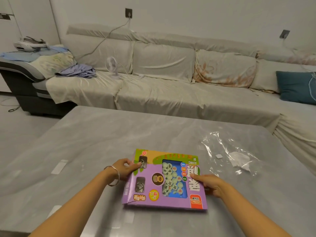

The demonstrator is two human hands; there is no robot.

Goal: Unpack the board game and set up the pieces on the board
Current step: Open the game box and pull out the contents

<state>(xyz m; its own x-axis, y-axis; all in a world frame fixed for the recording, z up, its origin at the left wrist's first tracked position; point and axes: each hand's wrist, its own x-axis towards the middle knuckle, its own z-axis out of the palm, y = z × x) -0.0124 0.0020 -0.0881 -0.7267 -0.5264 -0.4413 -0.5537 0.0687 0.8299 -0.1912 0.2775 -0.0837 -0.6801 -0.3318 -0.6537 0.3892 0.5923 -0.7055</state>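
game box [164, 180] | left hand [124, 168] pinches far-left edge | right hand [208, 184] grips right edge | on table [102, 134]

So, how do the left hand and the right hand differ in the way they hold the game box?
The left hand grips the game box near its far left corner; the right hand grips its right edge nearer the middle. The left wrist wears a silver bracelet; the right wrist is bare. Both hold the box by its edges.
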